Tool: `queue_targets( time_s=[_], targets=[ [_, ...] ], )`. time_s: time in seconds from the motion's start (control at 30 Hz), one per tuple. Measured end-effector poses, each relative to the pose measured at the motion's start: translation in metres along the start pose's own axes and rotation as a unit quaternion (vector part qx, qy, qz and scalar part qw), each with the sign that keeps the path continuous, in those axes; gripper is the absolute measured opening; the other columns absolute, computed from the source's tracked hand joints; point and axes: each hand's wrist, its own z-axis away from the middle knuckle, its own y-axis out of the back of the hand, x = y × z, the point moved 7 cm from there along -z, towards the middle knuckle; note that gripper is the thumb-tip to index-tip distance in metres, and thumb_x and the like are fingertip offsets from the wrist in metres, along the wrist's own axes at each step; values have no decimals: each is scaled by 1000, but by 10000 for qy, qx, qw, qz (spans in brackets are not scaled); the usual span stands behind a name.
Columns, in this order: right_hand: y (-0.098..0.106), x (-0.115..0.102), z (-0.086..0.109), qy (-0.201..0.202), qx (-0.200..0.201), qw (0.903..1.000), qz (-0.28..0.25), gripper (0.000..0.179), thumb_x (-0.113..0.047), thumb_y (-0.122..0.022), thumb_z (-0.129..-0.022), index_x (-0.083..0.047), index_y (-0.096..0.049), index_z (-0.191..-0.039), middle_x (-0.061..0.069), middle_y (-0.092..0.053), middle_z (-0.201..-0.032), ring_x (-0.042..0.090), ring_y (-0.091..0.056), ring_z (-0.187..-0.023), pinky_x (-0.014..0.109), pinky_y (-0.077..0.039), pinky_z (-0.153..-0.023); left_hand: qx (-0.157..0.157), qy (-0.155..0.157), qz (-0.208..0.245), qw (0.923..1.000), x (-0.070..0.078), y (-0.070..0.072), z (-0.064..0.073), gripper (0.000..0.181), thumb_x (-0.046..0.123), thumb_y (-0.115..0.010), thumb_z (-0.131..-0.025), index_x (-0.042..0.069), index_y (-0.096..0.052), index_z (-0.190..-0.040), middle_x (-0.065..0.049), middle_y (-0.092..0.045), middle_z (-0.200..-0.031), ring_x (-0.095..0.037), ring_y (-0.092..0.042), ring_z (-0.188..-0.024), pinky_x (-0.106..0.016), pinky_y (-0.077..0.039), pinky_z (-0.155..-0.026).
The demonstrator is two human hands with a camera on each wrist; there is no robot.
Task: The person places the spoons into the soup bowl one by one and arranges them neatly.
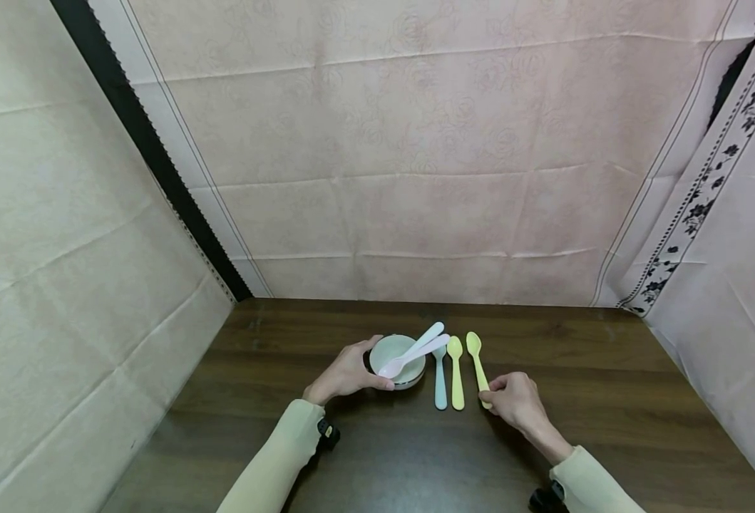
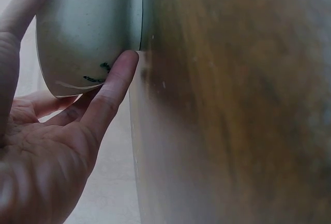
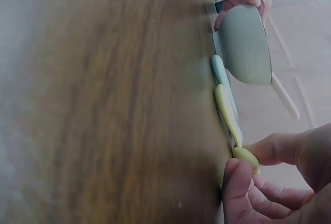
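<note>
At lower centre, the left hand (image 1: 353, 368) grips the bowl (image 1: 385, 350), likely steadying it. The right hand (image 1: 517, 399) pinches a yellow spoon (image 1: 478, 362)

No text can be read; dark marks (image 2: 94, 79) on the bowl (image 2: 83, 32), perhaps a pattern, are too small to tell

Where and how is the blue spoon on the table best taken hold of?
Likely pinch the handle end of the blue spoon, from the person's side: that end points there, while the spoon's head is partly hidden, in the head view, by a white spoon leaning out of the bowl.
</note>
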Motion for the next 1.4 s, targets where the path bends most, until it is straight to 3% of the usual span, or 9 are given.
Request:
queue_targets(
  time_s=[0.53, 1.4],
  targets=[
    [13, -1, 7, 164, 89, 9994, -305, 13, -6, -79, -94, 7, -80, -98, 4, -79, -76, 11, -71, -65, 26, -54, -58, -9, 37, -29, 10000, -3, 0, -2, 115, 44, -100, -78, 7, -40, -169, -17, -51, -168, -36, -53, -152, -60, -44, -125],
    [39, -12, 12, 190, 263, 9967, -740, 30, -12, -76, -100, 8, -79, -122, 19, -83, -106, 13, -73, -73, 25, -54, -61, 15, 12, -104, 9999, -2, 0, -1, 114, 43, -100, -78, 6, -41, -168, -18, -53, -167, -36, -54, -151, -60, -45, -124]
  ],
)
